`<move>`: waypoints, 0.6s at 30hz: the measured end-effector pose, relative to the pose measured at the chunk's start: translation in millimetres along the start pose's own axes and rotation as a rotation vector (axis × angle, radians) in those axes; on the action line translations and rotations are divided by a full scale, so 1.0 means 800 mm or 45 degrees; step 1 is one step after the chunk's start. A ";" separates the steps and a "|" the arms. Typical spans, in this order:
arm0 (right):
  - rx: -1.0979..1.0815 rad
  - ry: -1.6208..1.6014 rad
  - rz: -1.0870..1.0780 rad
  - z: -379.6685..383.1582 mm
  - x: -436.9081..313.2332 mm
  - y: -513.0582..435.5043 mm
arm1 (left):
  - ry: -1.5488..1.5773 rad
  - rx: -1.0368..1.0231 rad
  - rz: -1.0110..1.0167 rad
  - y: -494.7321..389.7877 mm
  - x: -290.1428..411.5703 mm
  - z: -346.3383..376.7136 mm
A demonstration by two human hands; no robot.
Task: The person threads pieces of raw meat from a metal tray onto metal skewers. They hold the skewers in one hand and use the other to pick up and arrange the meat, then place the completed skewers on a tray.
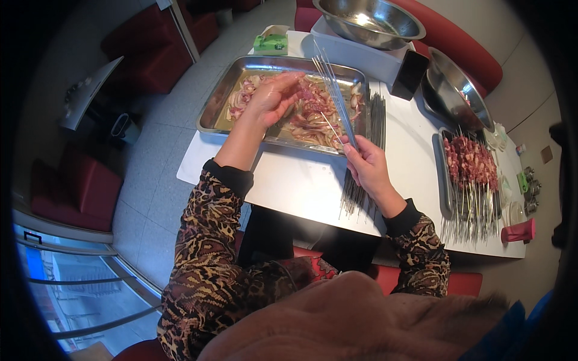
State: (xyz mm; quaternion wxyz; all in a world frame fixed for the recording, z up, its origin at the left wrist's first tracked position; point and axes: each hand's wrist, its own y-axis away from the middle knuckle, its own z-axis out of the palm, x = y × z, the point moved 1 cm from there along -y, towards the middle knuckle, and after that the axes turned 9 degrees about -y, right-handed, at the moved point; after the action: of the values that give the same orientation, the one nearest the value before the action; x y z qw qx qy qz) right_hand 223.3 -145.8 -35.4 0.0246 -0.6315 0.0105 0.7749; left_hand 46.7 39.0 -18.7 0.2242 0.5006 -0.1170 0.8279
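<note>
My left hand [276,97] is over a metal tray [289,141] of raw meat pieces [311,92] and sliced onion [305,131]. Its fingers are loosely curved, with the thumb apart, and I see nothing held in it. In my right hand [368,162], at the tray's near right corner, is a bundle of thin metal skewers [338,94] slanting up across the tray. A single skewer [332,127] sticks out to the left from the same hand, its tip bare. More metal skewers [377,117] lie along the tray's right side, passing beneath my right hand.
On the white table [408,180], a second tray [445,198] holds several meat-loaded skewers [472,162]. A black phone [409,74] leans against a plastic bin [361,52] bearing a steel bowl [370,22]. Another steel bowl [458,90], a pink cup [518,231] and a green tissue pack [271,44] stand around.
</note>
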 end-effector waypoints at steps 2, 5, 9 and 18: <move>0.004 0.003 -0.013 0.001 0.002 0.000 | -0.052 -0.005 0.029 -0.002 -0.003 -0.004; -0.004 -0.006 -0.019 0.002 0.004 -0.001 | -0.077 0.032 0.013 -0.006 -0.004 -0.011; -0.003 -0.009 -0.037 0.002 0.002 0.000 | -0.072 0.044 0.038 -0.003 0.000 -0.006; 0.009 -0.018 -0.004 0.003 0.000 -0.001 | -0.083 0.016 0.060 -0.001 0.003 -0.005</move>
State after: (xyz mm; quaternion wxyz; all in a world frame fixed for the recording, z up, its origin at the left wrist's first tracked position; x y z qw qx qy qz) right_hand 221.3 -145.0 -34.9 0.0283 -0.6259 0.0121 0.7793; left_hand 42.4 41.9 -18.4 0.1975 0.5259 -0.1309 0.8169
